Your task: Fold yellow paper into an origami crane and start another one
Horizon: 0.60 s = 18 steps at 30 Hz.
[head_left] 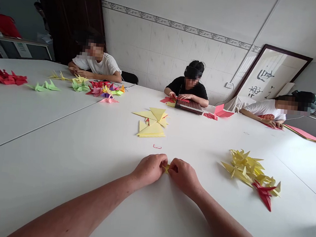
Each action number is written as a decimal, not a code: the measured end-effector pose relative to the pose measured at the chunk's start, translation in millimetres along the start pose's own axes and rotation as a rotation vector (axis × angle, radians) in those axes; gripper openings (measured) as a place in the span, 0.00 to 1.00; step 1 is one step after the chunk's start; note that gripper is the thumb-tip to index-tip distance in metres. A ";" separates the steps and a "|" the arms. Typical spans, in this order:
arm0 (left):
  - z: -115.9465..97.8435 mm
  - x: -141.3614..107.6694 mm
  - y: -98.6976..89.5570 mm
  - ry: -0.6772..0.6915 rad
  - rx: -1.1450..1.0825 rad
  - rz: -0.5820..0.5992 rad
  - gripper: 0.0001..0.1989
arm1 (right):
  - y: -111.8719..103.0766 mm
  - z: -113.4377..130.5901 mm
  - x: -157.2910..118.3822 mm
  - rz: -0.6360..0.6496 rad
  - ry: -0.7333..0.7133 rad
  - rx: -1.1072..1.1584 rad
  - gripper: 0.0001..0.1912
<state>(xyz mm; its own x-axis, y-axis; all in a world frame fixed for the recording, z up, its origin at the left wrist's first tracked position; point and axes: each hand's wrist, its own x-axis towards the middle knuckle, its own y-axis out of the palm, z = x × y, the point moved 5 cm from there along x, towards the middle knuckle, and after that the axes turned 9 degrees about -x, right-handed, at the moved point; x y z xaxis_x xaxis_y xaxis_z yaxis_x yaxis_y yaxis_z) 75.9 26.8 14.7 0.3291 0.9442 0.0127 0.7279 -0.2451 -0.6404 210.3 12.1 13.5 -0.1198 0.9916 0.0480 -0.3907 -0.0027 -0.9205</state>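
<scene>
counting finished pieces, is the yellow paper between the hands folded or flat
Folded, it seems: the yellow paper pinched between the left hand and right hand shows a small pointed shape, though the hands hide most of it.

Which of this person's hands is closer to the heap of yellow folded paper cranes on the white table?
The right hand is nearer: the heap of yellow paper cranes lies apart from it, to its right. The left hand is farther, on the right hand's other side, both pinching a small folded yellow paper.

Left hand (149,168): yellow paper (152,122) ahead. Right hand (184,177): paper cranes (244,167) rightward.
</scene>
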 end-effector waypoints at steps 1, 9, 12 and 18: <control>0.0 -0.3 0.9 0.022 0.003 0.000 0.05 | -0.5 -0.3 -0.4 -0.001 -0.001 0.002 0.07; 4.9 -0.2 1.9 -0.009 -0.028 0.009 0.05 | -0.5 1.0 -5.4 -0.043 0.003 0.024 0.03; 3.3 0.0 0.7 -0.008 -0.040 0.008 0.05 | 2.4 3.2 -3.2 -0.046 0.004 -0.011 0.07; -1.8 -2.5 0.2 0.243 0.096 0.053 0.10 | 4.1 4.0 0.0 -0.028 0.057 -0.052 0.10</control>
<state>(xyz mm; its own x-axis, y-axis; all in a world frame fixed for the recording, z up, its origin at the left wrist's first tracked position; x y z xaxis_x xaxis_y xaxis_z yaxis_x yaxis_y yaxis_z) 76.3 24.0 15.9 0.5087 0.8470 0.1542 0.6492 -0.2597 -0.7149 205.1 11.5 11.3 -0.0569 0.9970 0.0530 -0.3454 0.0302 -0.9380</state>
